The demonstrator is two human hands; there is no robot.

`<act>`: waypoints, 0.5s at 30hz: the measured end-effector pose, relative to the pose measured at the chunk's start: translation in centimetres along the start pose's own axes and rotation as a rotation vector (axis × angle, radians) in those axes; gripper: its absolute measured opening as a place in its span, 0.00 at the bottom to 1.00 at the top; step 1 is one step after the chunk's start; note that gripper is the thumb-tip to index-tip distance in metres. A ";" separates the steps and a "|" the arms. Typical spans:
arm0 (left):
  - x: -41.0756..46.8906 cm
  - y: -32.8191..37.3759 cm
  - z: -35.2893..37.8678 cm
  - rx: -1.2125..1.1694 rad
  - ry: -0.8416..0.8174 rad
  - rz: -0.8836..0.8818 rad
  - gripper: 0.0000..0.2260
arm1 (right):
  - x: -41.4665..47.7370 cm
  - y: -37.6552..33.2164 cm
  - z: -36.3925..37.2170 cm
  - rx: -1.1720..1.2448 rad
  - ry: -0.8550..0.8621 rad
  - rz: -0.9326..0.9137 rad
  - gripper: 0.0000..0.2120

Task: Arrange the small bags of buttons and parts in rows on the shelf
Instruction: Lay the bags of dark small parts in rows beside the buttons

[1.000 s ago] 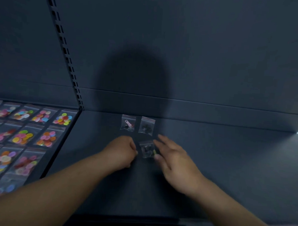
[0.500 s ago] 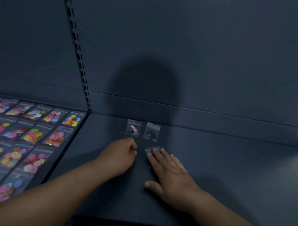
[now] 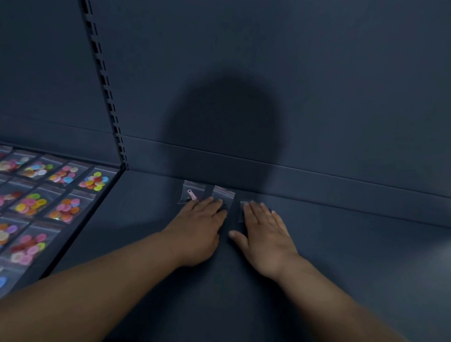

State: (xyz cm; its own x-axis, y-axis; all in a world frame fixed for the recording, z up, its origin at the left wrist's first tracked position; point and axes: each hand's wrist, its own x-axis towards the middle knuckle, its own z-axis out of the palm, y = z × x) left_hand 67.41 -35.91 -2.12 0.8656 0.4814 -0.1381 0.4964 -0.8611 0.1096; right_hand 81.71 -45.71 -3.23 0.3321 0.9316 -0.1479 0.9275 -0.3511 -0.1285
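Counted from the left: on the left shelf section point(image 3: 86, 225), bags of coloured buttons point(image 3: 94, 181) are laid flat in rows. More than ten are counted, and further ones are cut off by the frame edge. This section is divided from the shelf point(image 3: 357, 259) by one slotted upright point(image 3: 104, 84).

Three small clear bags are set in one row along the back wall point(image 3: 339, 85). A pink part is seen in the first bag point(image 3: 191, 192). The contents of the second bag point(image 3: 223, 193) and the third bag point(image 3: 243, 204) are mostly covered.

The left hand point(image 3: 198, 229) is laid flat, fingers straight, with fingertips on the first and second bags; nothing is gripped. The right hand point(image 3: 265, 232) is likewise flat, fingers extended over the third bag.

A shadow point(image 3: 221, 134) is cast on the wall above the bags. Open shelf surface extends rightward from the right hand.
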 end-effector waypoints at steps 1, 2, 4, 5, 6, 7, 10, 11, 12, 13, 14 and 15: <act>0.2 0.0 0.1 0.002 -0.006 0.001 0.27 | 0.1 0.1 0.0 0.001 0.010 -0.002 0.36; 0.3 0.0 0.3 0.004 -0.009 0.001 0.27 | -0.1 0.1 0.0 0.006 0.024 -0.006 0.35; 0.4 0.1 0.3 0.011 -0.011 -0.005 0.27 | -0.6 0.4 0.2 0.017 0.038 -0.023 0.34; 0.4 0.2 0.3 0.011 -0.012 -0.009 0.27 | -0.9 0.5 0.3 0.022 0.030 -0.029 0.34; 0.5 0.3 0.3 0.008 -0.012 -0.012 0.27 | -1.0 0.6 0.4 0.024 0.017 -0.031 0.34; 0.5 0.4 0.3 0.006 -0.011 -0.015 0.27 | -1.0 0.7 0.4 0.026 0.005 -0.028 0.34; 0.6 0.5 0.3 0.005 -0.002 -0.025 0.27 | -0.1 1.0 0.3 0.028 -0.009 -0.012 0.34; 0.6 0.5 0.4 0.004 0.000 -0.025 0.27 | 0.2 1.0 0.2 0.024 -0.011 -0.009 0.35; 0.6 0.5 0.4 0.003 0.004 -0.025 0.27 | 0.5 1.1 0.2 0.018 -0.013 -0.007 0.35; 0.6 0.4 0.4 0.002 0.009 -0.024 0.27 | 0.7 1.1 0.2 0.010 -0.016 -0.007 0.35; 0.6 0.4 0.4 -0.002 0.013 -0.024 0.27 | 0.8 1.2 0.3 0.003 -0.020 -0.009 0.35; 0.6 0.3 0.4 -0.005 0.017 -0.024 0.27 | 0.9 1.2 0.3 0.000 -0.022 -0.012 0.35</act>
State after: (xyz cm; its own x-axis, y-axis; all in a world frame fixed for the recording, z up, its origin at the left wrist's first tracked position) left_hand 68.09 -35.96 -2.60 0.8544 0.5046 -0.1244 0.5173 -0.8485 0.1114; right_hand 83.07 -45.32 -3.80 0.3172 0.9334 -0.1677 0.9313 -0.3399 -0.1305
